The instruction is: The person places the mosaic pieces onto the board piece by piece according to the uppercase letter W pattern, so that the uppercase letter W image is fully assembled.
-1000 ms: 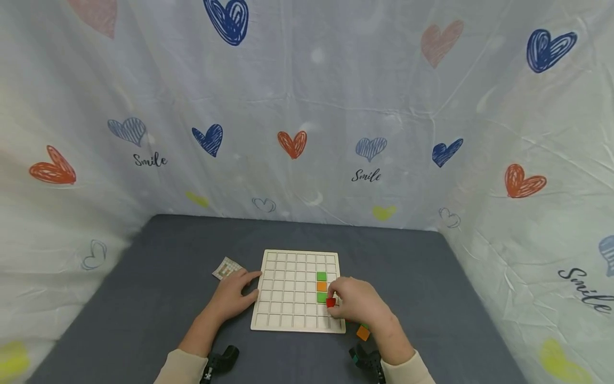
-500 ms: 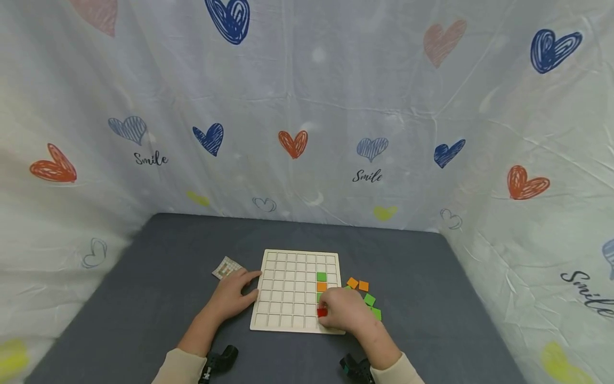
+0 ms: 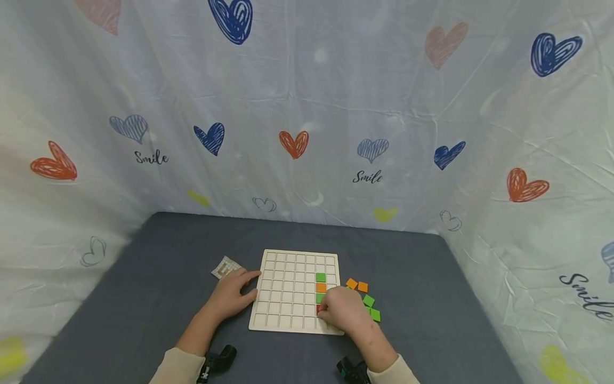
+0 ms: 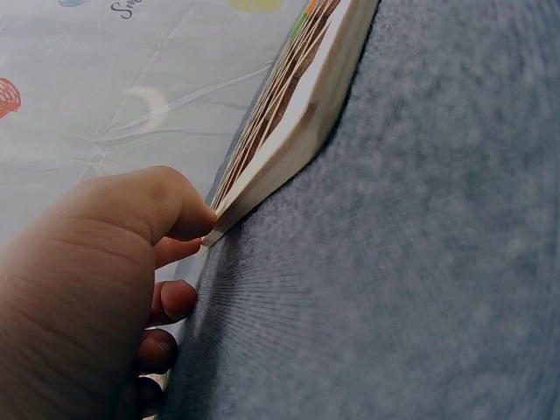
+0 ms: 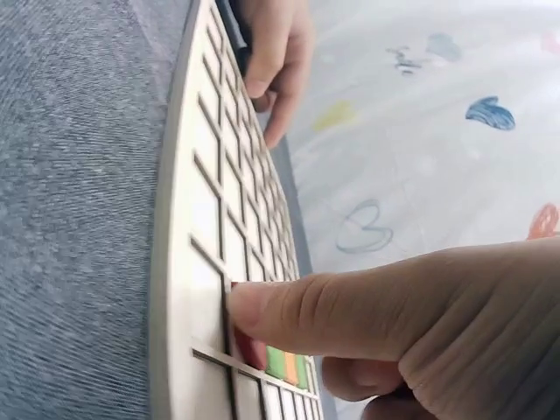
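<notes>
A pale wooden board (image 3: 283,288) with a grid of square cells lies on the table. Its left edge is touched by the thumb and a finger of my left hand (image 3: 230,296), spread apart. Over the lower right of the grid, my right hand (image 3: 345,309) has its fingers bent at a red square tile (image 3: 318,309), which sits in a cell. In the right wrist view my thumb covers part of that red tile (image 5: 252,352). Above it in the same column are a green tile (image 3: 319,298), an orange tile (image 3: 321,287) and another green tile (image 3: 321,277).
Loose orange tiles (image 3: 363,287) and green tiles (image 3: 369,300) lie right of the board, some partly behind my right hand. A small patterned card (image 3: 225,266) lies beyond my left hand. A curtain printed with hearts (image 3: 293,144) hangs around the dark table (image 3: 192,240).
My right hand has moved left and down with the red tile, from right of the column to the cell below the lower green tile. My left hand stays at the board's edge.
</notes>
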Demonstrator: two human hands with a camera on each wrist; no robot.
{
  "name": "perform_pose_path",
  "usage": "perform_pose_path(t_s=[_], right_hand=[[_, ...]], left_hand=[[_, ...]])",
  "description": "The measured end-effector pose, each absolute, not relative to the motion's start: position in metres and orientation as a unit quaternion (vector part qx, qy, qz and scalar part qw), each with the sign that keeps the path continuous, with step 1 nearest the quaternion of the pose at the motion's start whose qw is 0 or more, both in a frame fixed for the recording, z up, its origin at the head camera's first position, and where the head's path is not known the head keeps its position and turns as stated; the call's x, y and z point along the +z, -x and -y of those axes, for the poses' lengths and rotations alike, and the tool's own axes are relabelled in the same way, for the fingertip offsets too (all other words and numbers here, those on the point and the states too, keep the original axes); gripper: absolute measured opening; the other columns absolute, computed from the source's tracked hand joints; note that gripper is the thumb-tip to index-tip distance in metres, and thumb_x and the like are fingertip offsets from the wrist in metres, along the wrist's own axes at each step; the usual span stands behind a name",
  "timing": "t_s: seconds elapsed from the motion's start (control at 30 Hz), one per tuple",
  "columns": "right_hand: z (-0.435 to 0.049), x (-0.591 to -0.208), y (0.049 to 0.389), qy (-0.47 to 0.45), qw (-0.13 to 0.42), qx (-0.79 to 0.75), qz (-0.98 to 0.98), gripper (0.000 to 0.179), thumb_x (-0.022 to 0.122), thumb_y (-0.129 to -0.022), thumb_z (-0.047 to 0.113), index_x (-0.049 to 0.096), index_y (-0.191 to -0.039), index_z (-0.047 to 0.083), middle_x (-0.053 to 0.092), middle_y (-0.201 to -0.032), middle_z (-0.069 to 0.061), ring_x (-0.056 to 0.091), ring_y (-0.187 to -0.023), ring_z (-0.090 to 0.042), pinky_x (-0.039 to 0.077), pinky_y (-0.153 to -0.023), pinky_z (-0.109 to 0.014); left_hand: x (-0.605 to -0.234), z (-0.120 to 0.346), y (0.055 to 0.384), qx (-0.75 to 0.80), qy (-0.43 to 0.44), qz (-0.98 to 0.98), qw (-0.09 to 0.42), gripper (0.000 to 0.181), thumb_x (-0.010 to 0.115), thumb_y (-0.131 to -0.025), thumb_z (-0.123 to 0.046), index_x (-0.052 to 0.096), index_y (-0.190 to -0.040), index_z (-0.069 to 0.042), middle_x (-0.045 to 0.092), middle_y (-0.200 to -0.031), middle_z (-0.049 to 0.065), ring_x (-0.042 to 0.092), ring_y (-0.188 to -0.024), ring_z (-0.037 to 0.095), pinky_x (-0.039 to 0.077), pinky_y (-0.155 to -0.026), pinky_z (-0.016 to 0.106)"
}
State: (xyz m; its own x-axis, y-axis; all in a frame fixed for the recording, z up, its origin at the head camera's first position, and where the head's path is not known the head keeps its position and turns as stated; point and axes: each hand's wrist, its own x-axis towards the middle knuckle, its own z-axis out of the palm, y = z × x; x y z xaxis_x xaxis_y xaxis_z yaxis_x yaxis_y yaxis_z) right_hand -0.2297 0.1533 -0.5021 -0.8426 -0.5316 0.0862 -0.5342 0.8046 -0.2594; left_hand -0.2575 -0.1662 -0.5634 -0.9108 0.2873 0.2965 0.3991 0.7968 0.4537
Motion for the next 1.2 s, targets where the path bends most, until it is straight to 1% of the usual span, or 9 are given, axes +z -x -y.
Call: perform_pose_path(t_s=[0.1,0.17,0.27,0.37,0.43,0.6,0.73,0.97,1.2], right_hand=[[-0.159,-0.498,0.231,-0.287,-0.020,0.170,0.943,0.010,0.082,-0.084,0.016,0.082,-0.074,0.019,0.069,-0.069,0.011,0.046,-0.052,0.000,0.039,-0.046,-0.022],[-0.165,-0.494,0.233,-0.288,-0.033,0.192,0.938,0.007,0.078,-0.087,0.012,0.085,-0.085,0.016,0.068,-0.068,0.007,0.041,-0.050,-0.001,0.035,-0.046,-0.022],[-0.177,-0.490,0.237,-0.266,-0.036,0.207,0.941,0.013,0.075,-0.090,0.010,0.084,-0.100,0.011,0.055,-0.059,0.007,0.032,-0.049,-0.004,0.027,-0.047,-0.024],[-0.191,-0.486,0.242,-0.222,-0.020,0.201,0.954,0.017,0.074,-0.092,0.011,0.082,-0.107,0.010,0.039,-0.056,0.007,0.027,-0.048,-0.007,0.024,-0.048,-0.026],[-0.200,-0.484,0.245,-0.192,-0.015,0.207,0.959,0.018,0.074,-0.092,0.010,0.081,-0.109,0.009,0.039,-0.057,0.005,0.029,-0.048,-0.009,0.025,-0.049,-0.027],[-0.222,-0.484,0.252,-0.134,-0.011,0.213,0.968,0.021,0.075,-0.092,0.010,0.079,-0.113,0.008,0.051,-0.069,0.004,0.042,-0.055,-0.013,0.034,-0.052,-0.030],[-0.233,-0.490,0.258,-0.106,-0.020,0.215,0.971,0.027,0.078,-0.090,0.009,0.078,-0.116,0.011,0.056,-0.076,0.002,0.046,-0.062,-0.015,0.038,-0.056,-0.033],[-0.226,-0.504,0.264,-0.146,-0.062,0.205,0.966,0.032,0.077,-0.086,0.007,0.079,-0.117,0.016,0.054,-0.076,0.004,0.045,-0.065,-0.015,0.037,-0.059,-0.033],[-0.223,-0.513,0.264,-0.149,-0.036,0.188,0.970,0.024,0.078,-0.086,0.008,0.081,-0.108,0.015,0.062,-0.087,0.003,0.048,-0.071,-0.015,0.044,-0.065,-0.037]], left_hand=[[-0.563,0.166,0.257,-0.262,0.183,0.941,0.110,0.042,0.074,-0.092,-0.020,0.070,-0.133,-0.011,0.041,-0.080,-0.009,0.035,-0.066,0.009,0.034,-0.066,0.033],[-0.563,0.166,0.257,-0.263,0.182,0.941,0.110,0.042,0.074,-0.092,-0.020,0.070,-0.133,-0.011,0.041,-0.079,-0.009,0.034,-0.065,0.009,0.034,-0.065,0.033],[-0.564,0.166,0.257,-0.265,0.183,0.941,0.108,0.042,0.073,-0.092,-0.020,0.070,-0.133,-0.011,0.041,-0.079,-0.009,0.034,-0.065,0.009,0.034,-0.065,0.033],[-0.565,0.166,0.257,-0.267,0.182,0.940,0.105,0.042,0.073,-0.092,-0.019,0.070,-0.133,-0.011,0.041,-0.079,-0.009,0.034,-0.065,0.009,0.033,-0.066,0.033],[-0.565,0.166,0.257,-0.266,0.183,0.940,0.106,0.042,0.073,-0.092,-0.019,0.070,-0.133,-0.012,0.041,-0.080,-0.010,0.034,-0.065,0.009,0.033,-0.066,0.033],[-0.564,0.166,0.257,-0.266,0.186,0.939,0.115,0.042,0.074,-0.091,-0.019,0.070,-0.133,-0.012,0.041,-0.079,-0.010,0.034,-0.065,0.009,0.033,-0.065,0.033],[-0.563,0.166,0.257,-0.269,0.188,0.938,0.116,0.042,0.074,-0.091,-0.019,0.070,-0.132,-0.011,0.041,-0.079,-0.009,0.033,-0.064,0.009,0.033,-0.065,0.033],[-0.563,0.167,0.257,-0.265,0.185,0.939,0.117,0.042,0.075,-0.091,-0.020,0.071,-0.132,-0.012,0.040,-0.079,-0.009,0.033,-0.064,0.008,0.033,-0.064,0.032],[-0.563,0.167,0.257,-0.266,0.191,0.937,0.119,0.042,0.075,-0.091,-0.019,0.071,-0.132,-0.011,0.040,-0.079,-0.009,0.032,-0.064,0.008,0.033,-0.064,0.032]])
